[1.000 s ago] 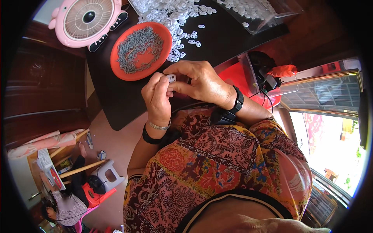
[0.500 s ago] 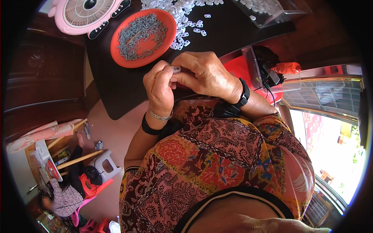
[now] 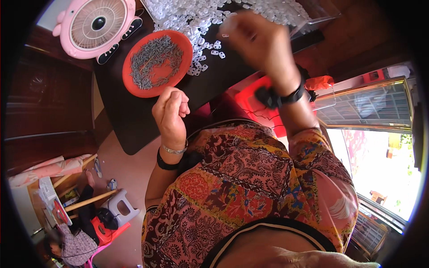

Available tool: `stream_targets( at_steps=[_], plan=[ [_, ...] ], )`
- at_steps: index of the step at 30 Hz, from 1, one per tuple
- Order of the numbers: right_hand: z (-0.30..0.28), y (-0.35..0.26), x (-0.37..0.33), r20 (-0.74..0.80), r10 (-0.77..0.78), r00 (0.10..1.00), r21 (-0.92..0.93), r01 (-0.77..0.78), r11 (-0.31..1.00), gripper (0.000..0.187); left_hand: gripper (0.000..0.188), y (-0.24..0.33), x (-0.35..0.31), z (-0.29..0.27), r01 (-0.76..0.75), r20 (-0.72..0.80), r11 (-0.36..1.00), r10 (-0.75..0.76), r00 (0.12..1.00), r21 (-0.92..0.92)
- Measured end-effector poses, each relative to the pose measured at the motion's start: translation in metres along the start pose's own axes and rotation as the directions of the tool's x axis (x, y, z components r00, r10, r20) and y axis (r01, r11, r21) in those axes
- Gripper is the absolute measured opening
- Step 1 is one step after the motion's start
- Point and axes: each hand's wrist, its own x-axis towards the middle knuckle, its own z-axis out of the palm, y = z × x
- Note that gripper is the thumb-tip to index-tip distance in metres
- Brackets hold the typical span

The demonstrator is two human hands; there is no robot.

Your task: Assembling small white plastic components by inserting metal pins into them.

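Observation:
My left hand (image 3: pixel 170 110) hovers by the near edge of the orange plate (image 3: pixel 190 58), its fingers curled closed; whatever lies inside them is hidden. Small grey screws (image 3: pixel 154 50) are heaped on that plate. Smeared by motion, my right hand (image 3: pixel 261 42) is up over the far right part of the table, close to a clear plastic bin (image 3: pixel 319 12) of white parts. I cannot make out its fingers. Beside the plate, small white plastic pieces with holes (image 3: pixel 195 22) form a loose pile, and several lie scattered toward me.
A pink fan (image 3: pixel 97 27) stands left of the plate on the black table (image 3: pixel 127 120). To the right below the table is a red container (image 3: pixel 254 96) with cables. Far lower left, another person (image 3: pixel 78 243) sits near a grey stool (image 3: pixel 120 210).
My hands were together on a small white piece. My right hand has swung away, up and to the right, while the left stays near the plate. The whole view has shifted slightly.

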Motion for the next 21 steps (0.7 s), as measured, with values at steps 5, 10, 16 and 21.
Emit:
stream_targets(
  at_steps=[5, 10, 16, 21],
  plan=[
    [-0.055, 0.052, 0.085, -0.331, -0.250, 0.910, -0.579, 0.013, 0.815, 0.024, 0.025, 0.004, -0.002, -0.001, 0.031, 0.039, 0.999, -0.031, 0.999, -0.011],
    [-0.038, 0.034, 0.071, -0.066, 0.024, 0.998, -0.245, -0.040, 0.969, 0.024, 0.024, 0.003, 0.000, -0.002, 0.035, 0.025, 0.998, -0.034, 0.999, -0.042],
    [0.034, 0.078, 0.012, 0.487, 0.076, 0.870, -0.038, -0.066, 0.997, 0.016, 0.024, 0.003, -0.001, -0.005, 0.071, 0.031, 0.996, -0.070, 0.997, -0.054],
    [0.055, 0.084, 0.000, 0.528, -0.052, 0.848, -0.132, 0.142, 0.981, 0.015, 0.023, 0.001, -0.002, -0.005, 0.084, 0.029, 0.990, -0.081, 0.996, -0.110]
  ],
)
